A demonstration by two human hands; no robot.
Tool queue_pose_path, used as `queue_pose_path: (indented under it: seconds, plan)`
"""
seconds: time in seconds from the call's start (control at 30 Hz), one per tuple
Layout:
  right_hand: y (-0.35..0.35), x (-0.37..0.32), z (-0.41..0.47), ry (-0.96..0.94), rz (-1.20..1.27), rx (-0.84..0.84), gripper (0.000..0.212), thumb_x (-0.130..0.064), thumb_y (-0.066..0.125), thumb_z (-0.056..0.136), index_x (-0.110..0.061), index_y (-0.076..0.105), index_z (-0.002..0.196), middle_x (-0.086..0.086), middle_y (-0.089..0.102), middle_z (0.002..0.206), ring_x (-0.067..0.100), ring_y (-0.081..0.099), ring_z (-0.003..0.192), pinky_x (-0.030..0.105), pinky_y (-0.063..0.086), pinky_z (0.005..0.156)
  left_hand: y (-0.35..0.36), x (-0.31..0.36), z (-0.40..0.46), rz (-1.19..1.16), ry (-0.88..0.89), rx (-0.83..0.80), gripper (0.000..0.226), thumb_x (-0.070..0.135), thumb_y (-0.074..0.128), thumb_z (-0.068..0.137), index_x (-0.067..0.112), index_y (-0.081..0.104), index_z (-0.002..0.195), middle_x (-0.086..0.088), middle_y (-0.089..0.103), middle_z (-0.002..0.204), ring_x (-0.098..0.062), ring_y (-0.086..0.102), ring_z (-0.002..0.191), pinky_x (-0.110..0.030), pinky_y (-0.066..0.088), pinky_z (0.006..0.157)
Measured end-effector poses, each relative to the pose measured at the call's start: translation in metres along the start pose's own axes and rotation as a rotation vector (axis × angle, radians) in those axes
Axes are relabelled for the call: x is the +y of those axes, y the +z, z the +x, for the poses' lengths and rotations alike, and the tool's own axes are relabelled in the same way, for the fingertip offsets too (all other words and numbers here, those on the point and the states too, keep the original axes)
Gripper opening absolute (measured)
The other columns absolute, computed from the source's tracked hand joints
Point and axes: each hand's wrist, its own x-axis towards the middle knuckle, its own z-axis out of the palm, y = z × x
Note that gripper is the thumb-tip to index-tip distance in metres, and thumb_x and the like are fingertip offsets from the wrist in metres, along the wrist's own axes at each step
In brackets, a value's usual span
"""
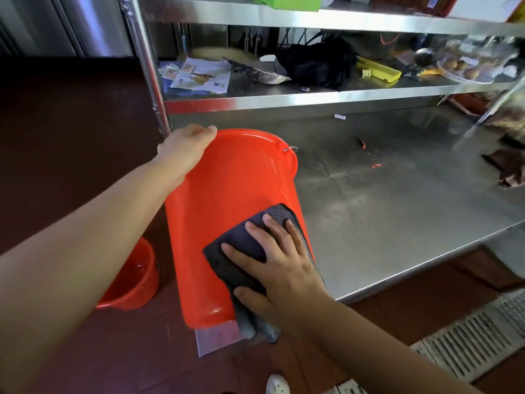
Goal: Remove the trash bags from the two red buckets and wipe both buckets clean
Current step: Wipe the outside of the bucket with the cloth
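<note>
A red bucket lies tipped on the front left corner of the steel table, its open rim pointing away from me. My left hand grips the far rim at its upper left, fingers curled over the edge. My right hand presses a dark grey cloth flat against the bucket's outer wall near its base, fingers spread and straight. The cloth's lower end hangs off the table corner. A second red bucket stands upright on the floor at the lower left, partly hidden by my left arm.
A steel shelf above the table carries papers, a black bag and a yellow box. A brown rag lies at the table's right edge. A metal floor grate runs at the lower right. The shelf post stands behind my left hand.
</note>
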Motion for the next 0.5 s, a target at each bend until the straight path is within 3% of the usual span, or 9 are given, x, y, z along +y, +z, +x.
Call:
queue_pose_path:
  seconds: [0.13,0.27,0.5]
  plan:
    - [-0.002,0.020,0.035,0.038,0.123,0.017,0.055,-0.050,0.049,0.083,-0.043,0.042,0.138,0.004,0.032,0.149,0.030,0.016,0.142,0.050,0.007,0.117,-0.006,-0.002,0.005,-0.121,-0.057,-0.005,0.038,0.068,0.051,0.070,0.033,0.063,0.079,0.001,0.063,0.115,-0.026,0.053,0.117,-0.047,0.032,0.109]
    - [-0.003,0.039,0.096,0.162,0.224,0.083,0.053,-0.045,0.053,0.085,-0.044,0.043,0.137,0.002,0.028,0.149,0.026,0.015,0.140,0.047,0.013,0.116,-0.013,-0.007,0.001,-0.220,-0.069,0.003,0.052,0.072,0.053,0.056,0.032,0.069,0.086,-0.007,0.067,0.113,-0.030,0.059,0.111,-0.044,0.040,0.105]
    - [-0.002,0.043,0.160,0.191,0.217,0.032,0.049,-0.047,0.048,0.089,-0.051,0.039,0.137,-0.006,0.023,0.150,0.021,0.016,0.138,0.039,0.011,0.117,-0.029,-0.028,-0.007,-0.370,-0.144,0.066,0.042,0.067,0.068,0.049,0.029,0.071,0.066,-0.009,0.071,0.088,-0.026,0.067,0.090,-0.050,0.051,0.092]
